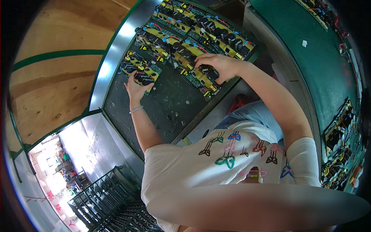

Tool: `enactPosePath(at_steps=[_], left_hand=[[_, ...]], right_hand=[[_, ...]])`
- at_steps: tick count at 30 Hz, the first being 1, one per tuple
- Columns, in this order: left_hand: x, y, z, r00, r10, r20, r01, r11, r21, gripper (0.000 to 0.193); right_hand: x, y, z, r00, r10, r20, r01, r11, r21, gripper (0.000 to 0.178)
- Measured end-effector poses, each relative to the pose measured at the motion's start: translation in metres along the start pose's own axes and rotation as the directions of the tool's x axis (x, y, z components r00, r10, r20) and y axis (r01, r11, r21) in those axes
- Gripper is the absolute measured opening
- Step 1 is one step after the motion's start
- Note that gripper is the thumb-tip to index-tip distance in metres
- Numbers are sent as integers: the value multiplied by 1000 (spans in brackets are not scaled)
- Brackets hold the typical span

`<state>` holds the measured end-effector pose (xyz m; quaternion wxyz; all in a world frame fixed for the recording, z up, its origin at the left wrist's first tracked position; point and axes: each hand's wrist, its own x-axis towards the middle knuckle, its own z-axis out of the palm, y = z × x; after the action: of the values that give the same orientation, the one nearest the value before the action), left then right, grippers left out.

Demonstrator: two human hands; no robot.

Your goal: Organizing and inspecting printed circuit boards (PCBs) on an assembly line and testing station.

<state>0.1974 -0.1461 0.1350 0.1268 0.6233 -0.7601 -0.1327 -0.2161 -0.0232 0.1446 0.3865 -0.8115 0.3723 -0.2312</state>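
My left hand [136,89] grips the near edge of a circuit board [136,61] at the left of the dark work surface. That board carries yellow parts, black cylinders and short wires. Over to the right, my right hand [223,66] is curled over a second circuit board [193,77], its thumb and fingers around black parts near the surface's front edge. The fingertips of both hands are partly hidden among the components. Beyond them, further boards [228,36] of the same kind lie side by side in rows.
The dark work surface [154,112] has a metal strip [112,65] along its left side. A green bench [297,50] on the right holds more boards [340,135]. Wooden panels [58,89] stand at the left. A dark rack [104,193] is at lower left.
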Motion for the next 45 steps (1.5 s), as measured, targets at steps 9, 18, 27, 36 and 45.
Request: enactPosePath(at_steps=[9, 18, 27, 36, 45], left_hand=[[12, -6, -2, 1000, -2, 29, 2, 1000, 12, 111], [40, 142, -29, 930, 329, -164, -290, 931, 221, 101], [71, 490, 48, 361, 925, -116, -857, 280, -433, 55], [54, 758, 136, 484, 854, -189, -872, 454, -184, 75], [32, 817, 167, 826, 563, 35, -564, 824, 51, 91]], right_hand=[[-12, -15, 10, 987, 59, -151, -74, 992, -99, 83], [-203, -54, 67, 811, 129, -571, -300, 929, -216, 48], [-303, -36, 161, 461, 443, -769, -685, 729, 9, 27], [-318, 6, 171, 392, 340, -855, -668, 744, -11, 23], [-317, 8, 175, 381, 280, -881, -628, 778, -24, 19]])
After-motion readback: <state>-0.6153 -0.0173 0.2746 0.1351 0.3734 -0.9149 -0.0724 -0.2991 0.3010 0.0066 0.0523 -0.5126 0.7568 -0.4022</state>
